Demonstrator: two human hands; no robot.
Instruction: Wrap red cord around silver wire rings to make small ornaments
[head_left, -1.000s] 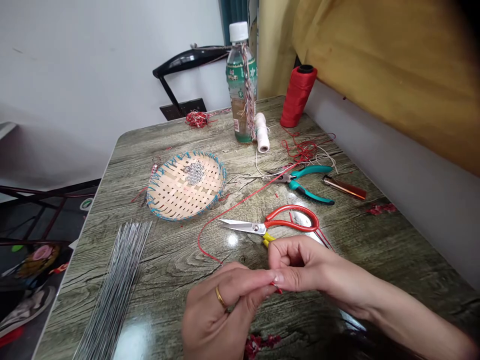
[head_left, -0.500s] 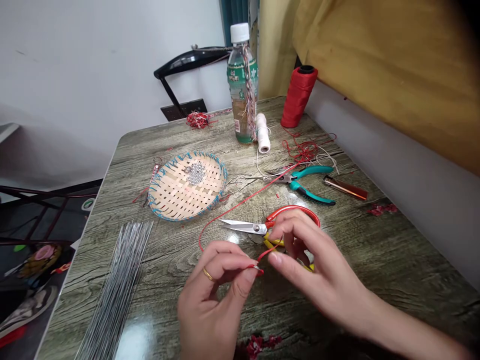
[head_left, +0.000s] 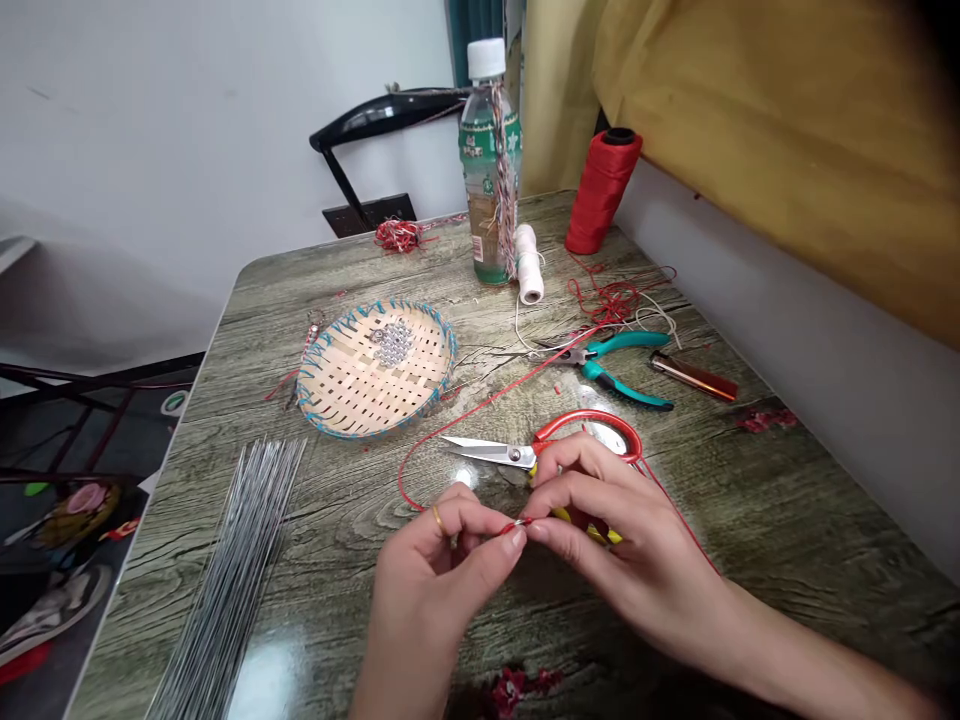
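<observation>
Low over the table, my left hand (head_left: 442, 560) pinches a red cord (head_left: 517, 524) between thumb and forefinger. A small silvery bit shows in the cord at the fingertips, too tiny to name. Thumb and fingers of my right hand (head_left: 615, 520) are closed on the same cord, almost touching the left fingertips. One length of cord loops out left and back across the table; another trails right, past the right wrist. Red-handled scissors (head_left: 517, 453) lie just beyond the hands, blades pointing left. Something yellow (head_left: 585, 525) is partly hidden under my right hand.
A woven basket (head_left: 360, 390) holds small silvery pieces. Thin metal wires (head_left: 240, 560) lie in a bundle at left. Farther back are teal pliers (head_left: 615, 365), a lighter (head_left: 694, 376), a white spool (head_left: 529, 265), a red spool (head_left: 604, 190) and a plastic bottle (head_left: 489, 200).
My right hand has moved left, closing up to the left fingertips. The short stretch of cord between the hands is gone, and a strand now trails behind the right hand.
</observation>
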